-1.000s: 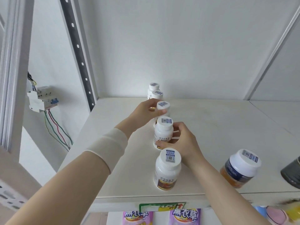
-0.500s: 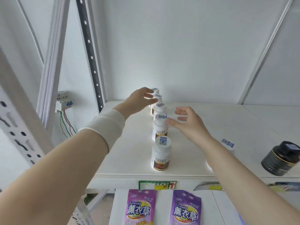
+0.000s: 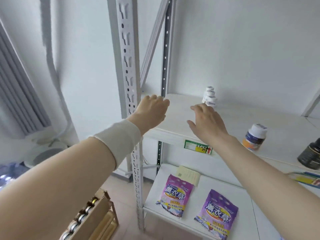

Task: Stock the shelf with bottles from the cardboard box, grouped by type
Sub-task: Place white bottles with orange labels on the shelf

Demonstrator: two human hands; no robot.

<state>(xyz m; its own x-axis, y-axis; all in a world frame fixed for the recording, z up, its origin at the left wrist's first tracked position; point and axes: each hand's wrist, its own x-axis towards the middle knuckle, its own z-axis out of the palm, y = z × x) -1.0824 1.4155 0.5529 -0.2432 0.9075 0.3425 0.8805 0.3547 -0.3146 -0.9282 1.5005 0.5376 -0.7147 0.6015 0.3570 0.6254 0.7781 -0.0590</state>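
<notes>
A row of small white bottles (image 3: 209, 97) runs front to back on the white shelf (image 3: 242, 118); my right hand (image 3: 207, 122) hides the nearer ones. That hand hovers over the shelf's front with fingers relaxed and holds nothing. My left hand (image 3: 152, 111) hangs loose by the shelf's left corner, empty too. An orange bottle with a white cap (image 3: 254, 139) and a dark jar (image 3: 310, 156) stand at the shelf's right front. The cardboard box (image 3: 93, 217), with metal-capped bottles in it, sits on the floor at lower left.
A perforated metal upright (image 3: 129, 70) rises just behind my left forearm. On the lower shelf (image 3: 245, 201) lie two purple lavender bags (image 3: 174, 198) and a pale flat pack (image 3: 187, 175). A green and yellow price tag (image 3: 198, 147) is on the shelf edge.
Both hands have drawn back from the row of white bottles and left, holding nothing. The view has swung left and down, bringing the cardboard box on the floor into sight.
</notes>
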